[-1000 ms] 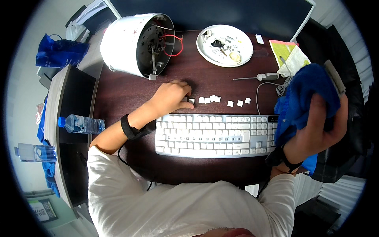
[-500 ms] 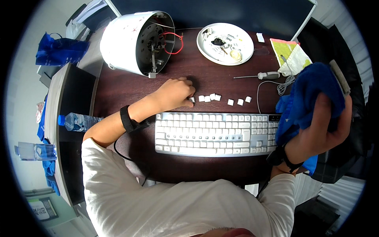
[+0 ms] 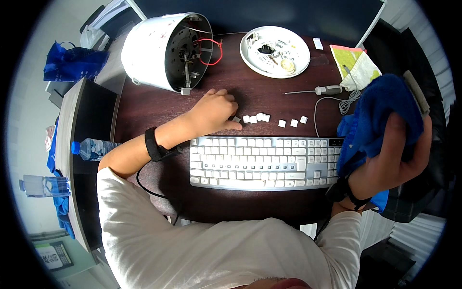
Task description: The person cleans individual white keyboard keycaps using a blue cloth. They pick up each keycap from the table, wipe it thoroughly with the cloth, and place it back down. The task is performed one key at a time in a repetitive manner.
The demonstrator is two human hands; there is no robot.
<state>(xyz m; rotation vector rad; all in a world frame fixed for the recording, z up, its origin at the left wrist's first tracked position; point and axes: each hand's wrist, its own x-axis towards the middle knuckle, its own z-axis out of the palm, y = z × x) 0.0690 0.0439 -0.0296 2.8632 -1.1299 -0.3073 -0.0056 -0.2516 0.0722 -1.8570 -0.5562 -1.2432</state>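
Note:
My left hand (image 3: 216, 112) rests on the table above the keyboard, fingers curled and thumb spread away from them. A white keycap (image 3: 236, 119) lies in the gap by the thumb, partly hidden by the hand. To its right, several loose white keycaps (image 3: 260, 117) form an uneven row. Below them lies the white keyboard (image 3: 245, 161), where a middle row has bare switches without caps. At the right, my right hand (image 3: 392, 154) is raised and closed on a blue cloth (image 3: 380, 111). A flat grey-tan piece (image 3: 417, 92) sticks out beside the cloth; its kind is unclear.
An opened white appliance housing (image 3: 154, 50) with a red wire lies on its side at the back left. A round white tray (image 3: 274, 72) holds small parts. A screwdriver (image 3: 327, 90), a coiled grey cable (image 3: 346, 103) and a folded cloth (image 3: 361, 72) lie right; a water bottle (image 3: 94, 149) lies left.
My left thumb has moved away from the fingers and slightly down, and the fingers have lifted a little. The right hand keeps its place with the blue cloth.

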